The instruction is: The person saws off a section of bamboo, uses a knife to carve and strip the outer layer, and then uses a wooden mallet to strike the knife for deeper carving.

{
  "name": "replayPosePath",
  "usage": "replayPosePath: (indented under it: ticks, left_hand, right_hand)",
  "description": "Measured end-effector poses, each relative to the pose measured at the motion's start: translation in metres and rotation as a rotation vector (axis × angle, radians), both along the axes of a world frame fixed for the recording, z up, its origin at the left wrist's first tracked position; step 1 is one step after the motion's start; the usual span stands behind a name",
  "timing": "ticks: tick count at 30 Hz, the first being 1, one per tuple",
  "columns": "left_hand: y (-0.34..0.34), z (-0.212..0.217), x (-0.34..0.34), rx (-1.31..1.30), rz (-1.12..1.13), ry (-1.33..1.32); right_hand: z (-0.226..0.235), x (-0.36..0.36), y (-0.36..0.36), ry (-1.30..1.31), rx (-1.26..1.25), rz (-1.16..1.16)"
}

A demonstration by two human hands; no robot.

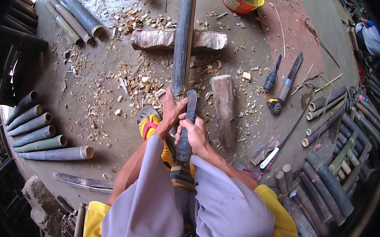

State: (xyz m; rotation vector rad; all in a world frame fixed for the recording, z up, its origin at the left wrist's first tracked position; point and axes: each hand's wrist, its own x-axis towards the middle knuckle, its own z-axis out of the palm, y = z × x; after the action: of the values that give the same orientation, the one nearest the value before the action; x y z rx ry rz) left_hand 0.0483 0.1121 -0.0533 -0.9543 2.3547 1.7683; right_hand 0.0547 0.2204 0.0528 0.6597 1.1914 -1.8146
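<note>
A long dark bamboo pole (182, 52) runs away from me, lying across a split wooden block (149, 38). Its near end is gripped by my left hand (171, 110), fingers closed around it. My right hand (195, 134) is wrapped around the dark, tape-bound handle of a knife (191, 102). The short grey blade points away from me, just right of the pole's near end and close to the left hand's thumb. Back between my knees runs the handle, its lower part partly hidden by my legs.
Wood shavings (135, 84) litter the ground. A short log (222, 107) lies to the right, with two dark-handled tools (287, 83) and a white-handled long blade (270, 158) beyond. Cut bamboo lengths (43, 134) line the left; more bamboo (326, 189) is piled right. A red-yellow bucket (239, 5) stands far.
</note>
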Motion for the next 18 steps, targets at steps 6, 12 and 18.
replayPosePath:
  ticks: [6,12,18]
  left_hand:
    - [-0.003,-0.005,0.004,-0.026,-0.003,0.006]
    - [-0.004,-0.009,0.006,-0.079,-0.01,0.083]
    - [-0.003,-0.009,0.003,-0.095,0.001,0.057]
  right_hand:
    - [0.001,0.0,-0.002,-0.067,-0.044,-0.073]
    - [0.003,0.0,-0.005,-0.186,-0.123,-0.126]
    - [-0.004,0.003,-0.015,-0.151,-0.116,-0.199]
